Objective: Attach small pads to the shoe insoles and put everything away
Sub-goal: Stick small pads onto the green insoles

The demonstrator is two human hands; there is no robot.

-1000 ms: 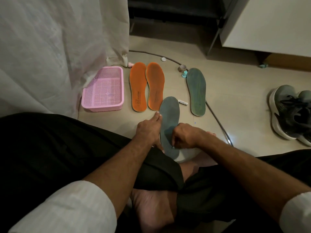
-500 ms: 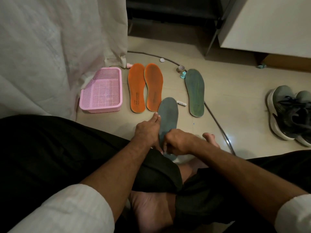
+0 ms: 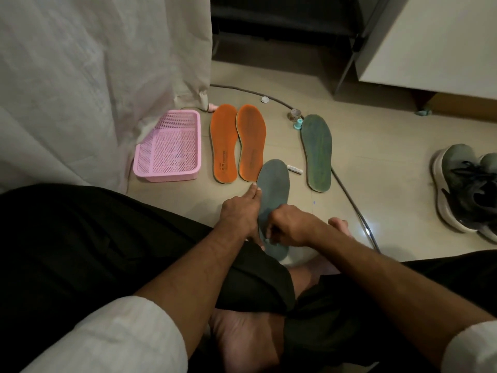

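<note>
A grey-green insole (image 3: 274, 184) lies on the floor in front of my crossed legs. My left hand (image 3: 240, 214) rests along its left edge, fingers stretched forward and holding it down. My right hand (image 3: 289, 224) is curled over the insole's heel half, fingertips pinched down on its surface; anything small under them is hidden. A second grey-green insole (image 3: 316, 152) lies apart to the right. Two orange insoles (image 3: 238, 142) lie side by side further back.
An empty pink mesh basket (image 3: 168, 149) stands left of the orange insoles, against a white curtain (image 3: 94, 76). A small white tube (image 3: 295, 169), a tape roll (image 3: 295, 114) and a teal cap (image 3: 298, 125) lie near the insoles. A cable (image 3: 347, 184) crosses the floor. Grey sneakers (image 3: 468, 187) sit right.
My right hand has shifted slightly left and toward the heel on the near insole, fingers pressing down. My left hand stays in place on the insole's left edge.
</note>
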